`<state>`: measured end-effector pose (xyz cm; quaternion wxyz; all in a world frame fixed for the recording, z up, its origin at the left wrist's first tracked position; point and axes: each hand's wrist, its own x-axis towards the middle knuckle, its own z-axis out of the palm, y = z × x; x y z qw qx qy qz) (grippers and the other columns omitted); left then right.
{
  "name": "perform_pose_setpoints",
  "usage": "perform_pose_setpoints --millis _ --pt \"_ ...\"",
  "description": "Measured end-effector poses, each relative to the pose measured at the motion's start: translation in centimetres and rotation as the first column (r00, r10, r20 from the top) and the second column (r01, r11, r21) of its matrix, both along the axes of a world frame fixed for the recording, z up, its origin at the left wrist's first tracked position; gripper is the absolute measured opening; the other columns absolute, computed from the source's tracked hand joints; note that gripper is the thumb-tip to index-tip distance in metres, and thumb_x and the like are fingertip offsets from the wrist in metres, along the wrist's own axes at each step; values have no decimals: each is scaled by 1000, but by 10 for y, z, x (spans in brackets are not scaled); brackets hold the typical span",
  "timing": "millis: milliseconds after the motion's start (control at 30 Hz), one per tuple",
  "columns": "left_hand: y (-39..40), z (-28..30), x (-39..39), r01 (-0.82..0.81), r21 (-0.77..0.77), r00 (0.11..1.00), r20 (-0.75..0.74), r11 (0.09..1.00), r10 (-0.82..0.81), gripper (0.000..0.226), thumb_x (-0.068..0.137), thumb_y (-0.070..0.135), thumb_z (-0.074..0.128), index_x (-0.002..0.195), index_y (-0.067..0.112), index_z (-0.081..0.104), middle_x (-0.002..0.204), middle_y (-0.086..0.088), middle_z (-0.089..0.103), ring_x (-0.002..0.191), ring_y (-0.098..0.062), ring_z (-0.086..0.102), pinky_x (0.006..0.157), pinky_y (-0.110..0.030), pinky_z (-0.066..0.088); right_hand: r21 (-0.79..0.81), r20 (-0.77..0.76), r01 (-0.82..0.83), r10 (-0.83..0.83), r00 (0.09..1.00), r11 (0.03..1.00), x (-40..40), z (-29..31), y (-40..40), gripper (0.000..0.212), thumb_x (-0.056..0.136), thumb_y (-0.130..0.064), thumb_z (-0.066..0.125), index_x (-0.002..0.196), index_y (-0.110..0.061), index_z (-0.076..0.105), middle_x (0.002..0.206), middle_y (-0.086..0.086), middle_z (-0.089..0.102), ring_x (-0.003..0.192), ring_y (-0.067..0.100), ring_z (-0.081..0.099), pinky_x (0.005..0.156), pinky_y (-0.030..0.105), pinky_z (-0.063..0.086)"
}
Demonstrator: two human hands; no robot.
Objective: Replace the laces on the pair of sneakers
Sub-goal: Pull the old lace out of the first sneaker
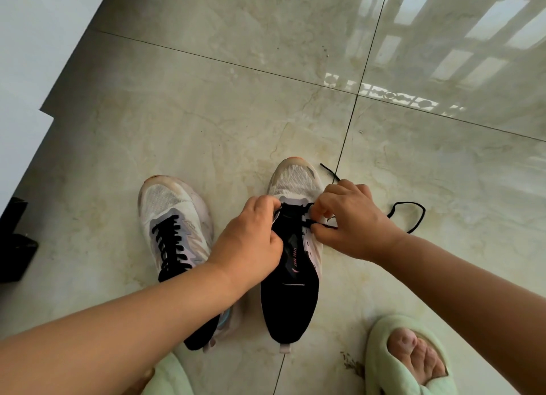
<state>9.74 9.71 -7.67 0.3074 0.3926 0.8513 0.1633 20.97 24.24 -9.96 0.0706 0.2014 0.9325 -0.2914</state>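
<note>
Two white mesh sneakers are standing side by side on the glossy marble-tile floor (206,105), with their toes pointing far from the person. The left sneaker (174,217) is already carrying a black lace (171,244) that is crossing through its eyelets. The right sneaker (295,247) is lying just beside it, and its long black tongue (291,300) is hanging out toward the near side.

Both hands are working at the far end of the right sneaker's eyelet rows. The left hand (251,244) is resting over the left side of the opening, with its fingers curled and pinching the shoe's upper edge at the first eyelets; I cannot tell if a lace end is also between these fingers. The right hand (351,220) is pinching a second black lace (410,214) at an eyelet on the right row. The free part of this lace is running out to the right of the hand and is making a loose loop on the floor, while another short end is sticking out on the far side of the hand.

On the near side, a foot in a pale green slipper (404,362) is standing on the floor at the right, and part of a second green slipper (168,377) is showing under the left forearm. A dark object (14,241) is sitting at the left edge.
</note>
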Motion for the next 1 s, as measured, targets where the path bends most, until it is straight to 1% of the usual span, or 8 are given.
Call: perform_pose_setpoints --millis 167,233,367,433,600,800,867,1000 --pt "0 0 0 -8 3 1000 -1 1000 8 43 83 7 47 124 19 43 123 1 48 102 -18 56 84 -25 44 -127 84 57 -47 995 990 -3 -1 1 7 75 -24 57 70 -23 53 70 -13 45 84 13 42 75 27 23" --pt "0 0 0 -3 -2 1000 -4 1000 3 44 83 7 47 125 19 43 122 0 48 101 -19 56 81 -23 42 -56 83 51 -46 996 997 1 -4 4 7 75 -22 55 70 -22 51 70 -11 43 82 14 38 73 27 19" --pt "1 1 0 -6 4 1000 -10 1000 6 44 83 7 47 126 18 43 122 0 48 99 -19 56 81 -24 43 221 145 65 -98 984 973 9 -6 7 6 76 -21 52 74 -17 55 74 -7 47 83 17 40 74 29 20" --pt "2 0 1 4 6 1000 -16 1000 -4 44 83 7 47 126 18 42 123 0 47 100 -19 56 80 -23 42 252 152 31 -71 986 967 7 -6 4 9 75 -22 50 74 -14 54 74 -4 48 81 19 42 74 30 23" --pt "0 0 1 5 27 1000 -18 1000 -5 43 83 8 48 124 20 44 119 1 48 97 -19 56 77 -22 41 -129 23 162 -161 987 978 4 4 -2 7 74 -10 52 79 -12 47 73 1 51 66 24 47 57 32 36" --pt "0 0 1 14 55 1000 -8 998 -13 38 85 10 50 120 22 45 113 3 49 95 -17 57 75 -21 41 -246 18 118 -117 993 962 -2 9 -7 17 78 -2 47 91 -11 52 90 5 57 81 23 52 69 28 40" --pt "0 0 1 9 51 1000 -9 999 -9 37 85 10 50 120 21 45 114 3 49 95 -18 56 74 -20 39 -191 23 66 -62 998 979 -1 11 -8 15 82 -6 45 95 -7 53 92 7 56 83 26 52 73 34 42" --pt "1 2 1 10 45 1000 -7 999 -9 36 85 9 49 120 19 45 116 1 49 97 -20 57 81 -28 44 47 5 -141 140 990 989 4 15 -6 20 92 -15 42 101 -7 58 90 7 57 77 30 55 64 37 43"
